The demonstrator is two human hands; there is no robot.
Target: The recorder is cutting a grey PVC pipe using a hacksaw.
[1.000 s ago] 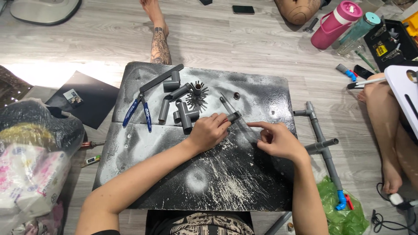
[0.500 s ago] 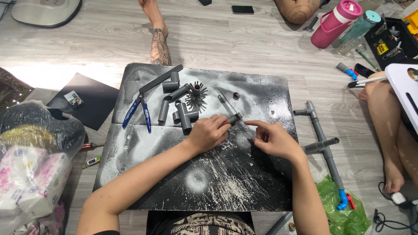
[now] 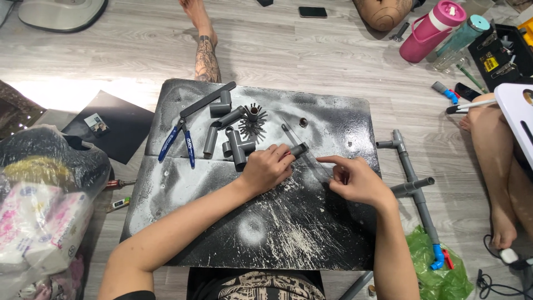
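My left hand (image 3: pixel 265 168) grips a short grey pipe piece (image 3: pixel 300 148) and holds it down on the black, white-speckled board (image 3: pixel 255 233). A clear ruler (image 3: pixel 290 135) lies slanted across the board beside that piece. My right hand (image 3: pixel 358 180) rests on the ruler's lower end, index finger stretched out towards the pipe. Just left of my left hand lie grey tee and elbow fittings (image 3: pixel 236 147) and a round spiky part (image 3: pixel 254 119).
Blue-handled pliers (image 3: pixel 176 145) and a long grey pipe (image 3: pixel 206 100) lie on the board's left. A joined pipe frame (image 3: pixel 412 180) and a green bag (image 3: pixel 440 269) sit on the floor at the right. Other people's legs (image 3: pixel 205 53) (image 3: pixel 494 161), bottles (image 3: pixel 432 30) and plastic bags (image 3: pixel 39 211) surround the board.
Both hands stay at the same spot. My right index finger has stretched out along the ruler towards the pipe piece.
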